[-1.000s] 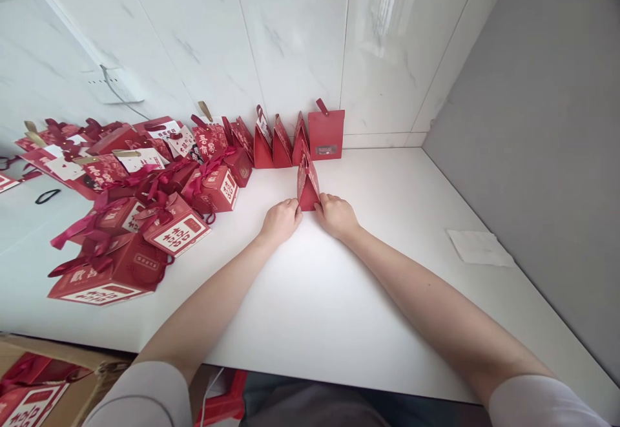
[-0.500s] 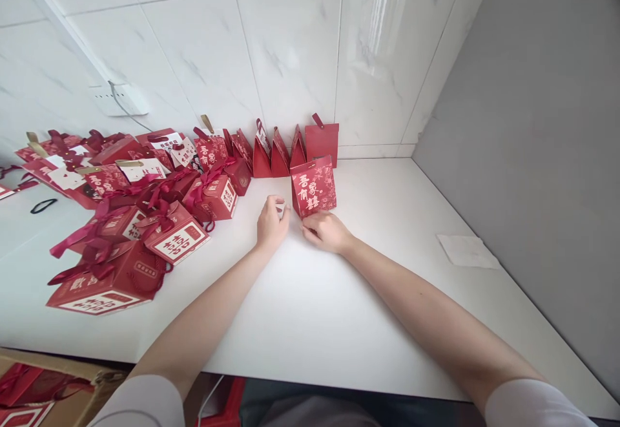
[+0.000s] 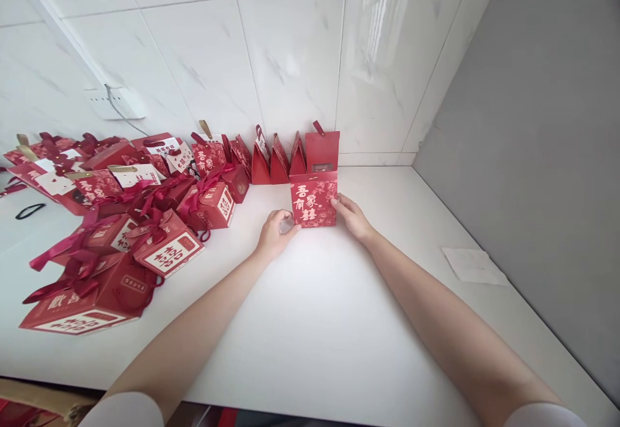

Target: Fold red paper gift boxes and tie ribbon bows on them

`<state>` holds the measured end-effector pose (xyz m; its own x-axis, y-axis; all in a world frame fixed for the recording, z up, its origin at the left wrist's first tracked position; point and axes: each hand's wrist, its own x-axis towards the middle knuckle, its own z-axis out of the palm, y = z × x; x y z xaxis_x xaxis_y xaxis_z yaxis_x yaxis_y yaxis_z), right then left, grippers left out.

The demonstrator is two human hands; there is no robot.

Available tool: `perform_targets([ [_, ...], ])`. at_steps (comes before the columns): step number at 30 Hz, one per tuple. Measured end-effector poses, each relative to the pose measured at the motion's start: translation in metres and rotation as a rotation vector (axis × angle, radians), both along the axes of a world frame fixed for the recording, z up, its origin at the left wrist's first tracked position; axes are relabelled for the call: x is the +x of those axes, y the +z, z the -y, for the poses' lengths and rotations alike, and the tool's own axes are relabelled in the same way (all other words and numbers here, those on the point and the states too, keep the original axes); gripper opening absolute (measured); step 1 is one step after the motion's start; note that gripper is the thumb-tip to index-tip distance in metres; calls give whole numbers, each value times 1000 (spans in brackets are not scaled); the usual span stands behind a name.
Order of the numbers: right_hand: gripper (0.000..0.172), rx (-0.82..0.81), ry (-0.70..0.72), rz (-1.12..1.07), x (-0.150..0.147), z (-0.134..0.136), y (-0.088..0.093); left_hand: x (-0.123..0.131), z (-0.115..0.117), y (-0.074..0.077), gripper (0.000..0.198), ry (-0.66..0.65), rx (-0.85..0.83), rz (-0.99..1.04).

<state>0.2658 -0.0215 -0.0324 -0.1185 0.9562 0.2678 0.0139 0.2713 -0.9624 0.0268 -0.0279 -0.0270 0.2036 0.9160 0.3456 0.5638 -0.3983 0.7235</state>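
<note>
A red paper gift box (image 3: 313,201) with white characters and a floral print stands upright on the white table, its printed face toward me. My left hand (image 3: 278,233) is at its lower left corner, fingers curled and thumb against the front edge. On the other side, my right hand (image 3: 354,218) grips the right edge between thumb and fingers. Close behind it stands a plain red box (image 3: 322,149) with a dark ribbon loop on top. Several narrow peaked red boxes (image 3: 279,161) line the wall to the left of that one.
Several red boxes with ribbon bows (image 3: 167,243) crowd the table's left side. A black loop (image 3: 30,211) lies at far left and a white paper (image 3: 475,266) at right. Tiled wall (image 3: 290,59) closes the back, a grey panel (image 3: 533,130) the right. A cardboard box edge (image 3: 43,398) shows below.
The printed box has turned to face me squarely and sits slightly nearer. My right hand has moved from its bottom front to its right edge. My left hand has come against its lower left corner.
</note>
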Motion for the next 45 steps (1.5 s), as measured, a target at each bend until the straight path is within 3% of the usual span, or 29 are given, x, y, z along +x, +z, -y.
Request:
perform_targets([
  [2, 47, -59, 122, -112, -2, 3, 4, -1, -1, 1, 22, -28, -14, 81],
  [8, 52, -263, 123, -334, -11, 9, 8, 2, 4, 14, 30, -242, -220, 385],
  [15, 48, -173, 274, -169, -7, 13, 14, 2, 1, 17, 33, -143, -295, 539],
  [23, 60, -131, 85, 26, -11, 11, 5, 2, 2, 11, 41, -51, -206, 368],
  [34, 60, -125, 40, 112, -10, 11, 4, 2, 5, 13, 44, -68, -201, 284],
  [36, 58, -123, 40, 114, -9, 10, 3, 3, 6, 13, 44, -123, -214, 329],
  [40, 55, -155, 66, 38, -6, 7, 2, 2, 8, 12, 50, -366, -275, 423],
  [45, 45, -204, 65, -70, -1, 3, 6, 5, 11, 8, 89, -453, -298, 388],
])
